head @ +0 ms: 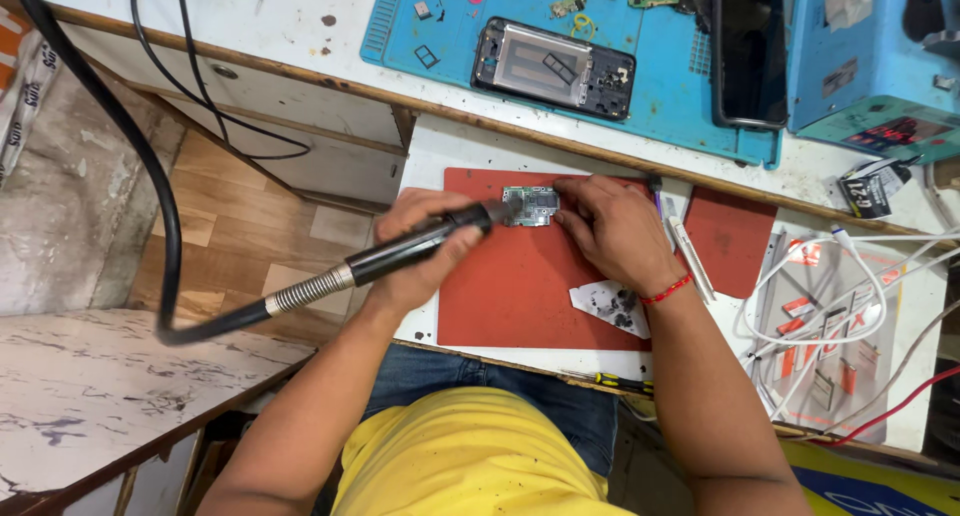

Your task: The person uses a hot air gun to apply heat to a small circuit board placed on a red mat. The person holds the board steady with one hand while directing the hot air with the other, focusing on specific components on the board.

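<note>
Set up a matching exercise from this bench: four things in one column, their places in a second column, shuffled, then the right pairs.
Things:
1. small circuit board
2. opened phone frame
3. hot-air handle
4. white cables

Places:
A. on the blue mat
B. in the left hand
C. on the red mat, under the right hand fingertips
D. right of the red mat

Pairs: 1-C, 2-A, 3-B, 4-D

matt red mat [520,286], glossy black handpiece [420,244]
</note>
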